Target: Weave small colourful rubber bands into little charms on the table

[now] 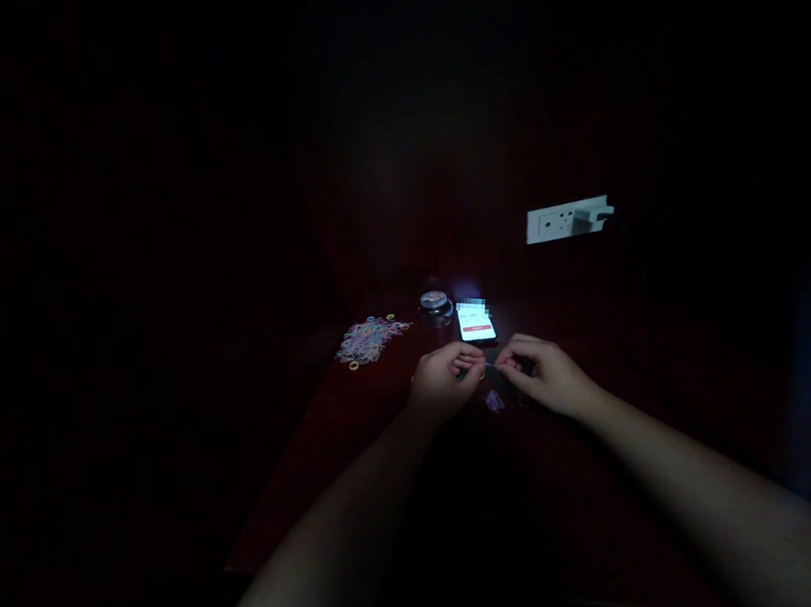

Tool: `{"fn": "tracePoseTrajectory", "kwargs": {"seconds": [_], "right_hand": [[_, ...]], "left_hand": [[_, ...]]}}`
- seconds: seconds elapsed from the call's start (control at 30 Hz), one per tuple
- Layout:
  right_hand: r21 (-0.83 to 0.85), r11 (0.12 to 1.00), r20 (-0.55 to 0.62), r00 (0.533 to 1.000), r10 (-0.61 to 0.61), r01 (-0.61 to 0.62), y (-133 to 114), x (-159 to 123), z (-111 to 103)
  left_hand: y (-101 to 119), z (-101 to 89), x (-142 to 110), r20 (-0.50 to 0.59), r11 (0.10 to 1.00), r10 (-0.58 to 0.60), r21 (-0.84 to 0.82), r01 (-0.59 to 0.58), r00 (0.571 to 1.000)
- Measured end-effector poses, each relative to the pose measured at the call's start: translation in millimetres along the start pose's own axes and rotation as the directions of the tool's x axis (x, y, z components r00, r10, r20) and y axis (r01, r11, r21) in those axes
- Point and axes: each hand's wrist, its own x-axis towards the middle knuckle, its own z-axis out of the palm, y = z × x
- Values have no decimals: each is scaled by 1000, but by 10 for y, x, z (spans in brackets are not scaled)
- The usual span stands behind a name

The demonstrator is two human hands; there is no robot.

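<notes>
dark red tabletop (328,445) beneath thin pale band (490,365)

The pinched strand (490,365) is too small to identify.

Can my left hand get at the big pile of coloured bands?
Probably yes: the pile of bands lies left of your left hand, and I see nothing standing between them. That hand seems to pinch a thin strand with your right hand, so it may need to let go first.

Table (336,427) (dark red) with phone (476,326), jar (435,307), band heap (370,340), purple cluster (494,401)
</notes>
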Motion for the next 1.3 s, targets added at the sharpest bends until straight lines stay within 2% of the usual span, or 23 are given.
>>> {"fn": "tracePoseTrajectory", "kwargs": {"seconds": [0.17,0.5,0.93,1.3], "right_hand": [[-19,999,-3,1000,29,-29,-6,0,5],[48,992,-9,993,114,-113,-29,-22,20],[114,984,35,991,132,-135,-12,-22,58],[88,980,79,982,169,-176,-30,-21,35]], "left_hand": [[2,-11,-1,30,1000,23,15,-23,999],[-38,2,-15,39,998,12,66,-15,999],[-59,26,-21,82,1000,-15,25,13,997],[-59,-12,-22,195,1000,18,-20,-14,981]]}}
